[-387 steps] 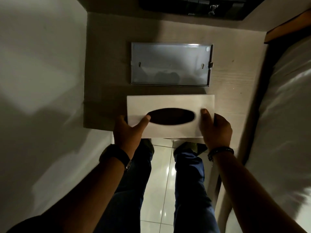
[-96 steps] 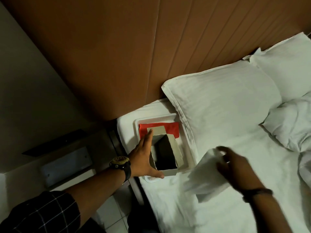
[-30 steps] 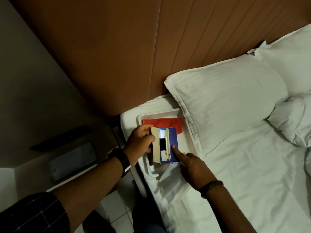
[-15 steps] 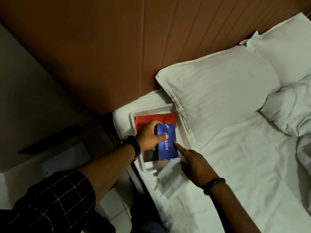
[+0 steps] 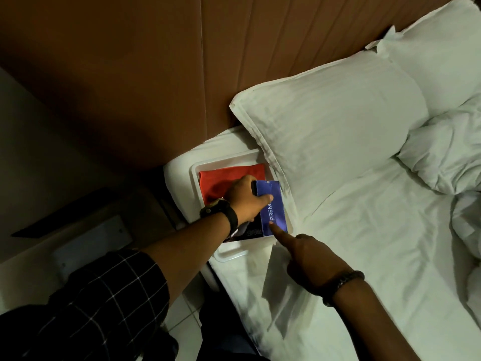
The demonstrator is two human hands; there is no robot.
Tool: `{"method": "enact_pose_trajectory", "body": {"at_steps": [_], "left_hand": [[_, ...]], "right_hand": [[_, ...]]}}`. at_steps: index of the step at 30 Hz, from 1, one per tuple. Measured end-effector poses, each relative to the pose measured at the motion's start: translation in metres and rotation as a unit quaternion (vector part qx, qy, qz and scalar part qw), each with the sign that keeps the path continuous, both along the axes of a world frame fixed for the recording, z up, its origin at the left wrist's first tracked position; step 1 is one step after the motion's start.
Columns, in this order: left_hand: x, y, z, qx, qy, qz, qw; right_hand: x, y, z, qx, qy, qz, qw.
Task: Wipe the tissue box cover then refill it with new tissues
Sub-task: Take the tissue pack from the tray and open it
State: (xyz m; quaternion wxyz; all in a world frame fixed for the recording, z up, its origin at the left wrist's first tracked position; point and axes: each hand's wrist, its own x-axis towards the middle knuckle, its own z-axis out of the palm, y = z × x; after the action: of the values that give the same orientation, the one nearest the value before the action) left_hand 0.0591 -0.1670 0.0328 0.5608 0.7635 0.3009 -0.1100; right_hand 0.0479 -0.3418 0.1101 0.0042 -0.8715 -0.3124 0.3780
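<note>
Left: metal cover [image 5: 89, 237] on worktop [image 5: 39, 267], well apart from hands. White tray [image 5: 229, 252] on bed [image 5: 364, 256] edge, red cloth [image 5: 221, 182] inside. Left hand [image 5: 246, 198] gripping blue tissue pack [image 5: 273, 208] over tray, thumb across top, fingers curled behind. Label reads "PREMI", rest hidden. Right hand [image 5: 311, 261]: index finger straight, tip touching pack's lower edge, other fingers curled. Pillow [image 5: 333, 123] right of tray.
</note>
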Motion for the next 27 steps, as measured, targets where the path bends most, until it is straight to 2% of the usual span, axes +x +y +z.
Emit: {"method": "enact_pose_trajectory", "body": {"at_steps": [4, 7, 10, 13, 15, 17, 21, 27], "left_hand": [[0.013, -0.017, -0.008, 0.0, -0.003, 0.008, 1.0], [0.017, -0.009, -0.016, -0.036, 0.003, -0.06, 0.998], [0.009, 0.017, -0.036, 0.083, 0.058, -0.23, 0.968], [-0.007, 0.03, -0.062, 0.266, 0.121, -0.335, 0.896], [-0.022, 0.025, -0.078, 0.337, 0.135, -0.343, 0.867], [-0.037, 0.016, -0.09, 0.372, 0.12, -0.333, 0.858], [-0.053, 0.006, -0.101, 0.42, 0.084, -0.295, 0.854], [-0.063, 0.016, -0.1, 0.435, 0.005, -0.269, 0.859]], "right_hand": [[0.009, 0.005, -0.008, -0.001, 0.028, -0.041, 0.999], [0.035, -0.008, -0.021, 0.017, 0.04, -0.095, 0.994], [0.06, -0.027, -0.037, 0.058, 0.076, -0.179, 0.979], [0.081, -0.039, -0.057, 0.102, 0.127, -0.253, 0.954], [0.089, -0.041, -0.07, 0.107, 0.153, -0.286, 0.94], [0.088, -0.04, -0.082, 0.102, 0.177, -0.299, 0.932], [0.08, -0.039, -0.101, 0.129, 0.217, -0.341, 0.905], [0.08, -0.042, -0.111, 0.135, 0.254, -0.38, 0.879]]}}
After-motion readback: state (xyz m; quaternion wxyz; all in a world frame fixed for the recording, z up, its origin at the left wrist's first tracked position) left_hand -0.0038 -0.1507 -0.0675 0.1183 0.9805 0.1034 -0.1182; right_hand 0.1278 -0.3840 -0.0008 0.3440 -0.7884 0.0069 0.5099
